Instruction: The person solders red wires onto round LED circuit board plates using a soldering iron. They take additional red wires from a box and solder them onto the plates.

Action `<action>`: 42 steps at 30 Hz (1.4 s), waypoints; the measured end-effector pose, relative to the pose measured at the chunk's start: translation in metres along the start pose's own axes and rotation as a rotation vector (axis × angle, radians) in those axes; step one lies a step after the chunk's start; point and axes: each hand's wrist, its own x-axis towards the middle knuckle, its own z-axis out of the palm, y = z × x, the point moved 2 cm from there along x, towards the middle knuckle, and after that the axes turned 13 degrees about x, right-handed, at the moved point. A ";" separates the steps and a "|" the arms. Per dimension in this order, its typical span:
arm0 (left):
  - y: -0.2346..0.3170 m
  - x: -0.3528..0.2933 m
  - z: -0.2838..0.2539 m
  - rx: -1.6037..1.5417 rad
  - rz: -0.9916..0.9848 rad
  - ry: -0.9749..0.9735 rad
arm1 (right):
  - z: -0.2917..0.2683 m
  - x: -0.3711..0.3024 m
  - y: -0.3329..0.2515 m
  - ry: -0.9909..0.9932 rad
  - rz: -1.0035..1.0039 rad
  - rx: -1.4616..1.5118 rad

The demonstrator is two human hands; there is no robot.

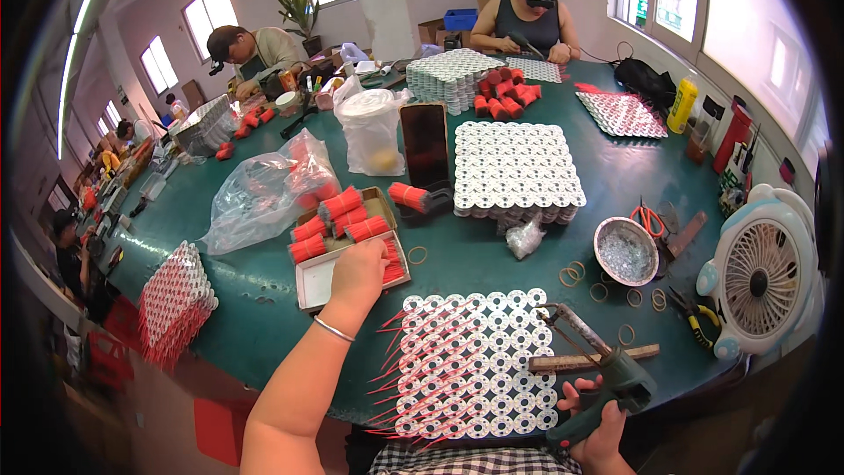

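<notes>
My left hand [359, 269] reaches forward into a shallow cardboard tray [315, 282] and closes around loose red sticks [393, 262] lying in it. Bundles of red sticks [345, 216] are stacked just beyond the tray. My right hand [594, 427] grips a green glue gun [607, 391] at the near table edge, its metal nozzle pointing up and left. Between my hands lies a mat of white round discs [479, 361], many threaded with red sticks that jut out on its left side.
A taller stack of white discs [517, 171] sits mid-table beside a dark phone [425, 145], plastic bags [264, 193], a metal bowl [625, 252], orange scissors [648, 218], rubber bands and a small white fan [761, 277]. Two other people work at the green table's [607, 167] far side.
</notes>
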 end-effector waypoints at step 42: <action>0.109 -0.196 -0.076 -0.169 0.372 -0.016 | -0.030 -0.079 -0.062 0.060 0.404 -0.571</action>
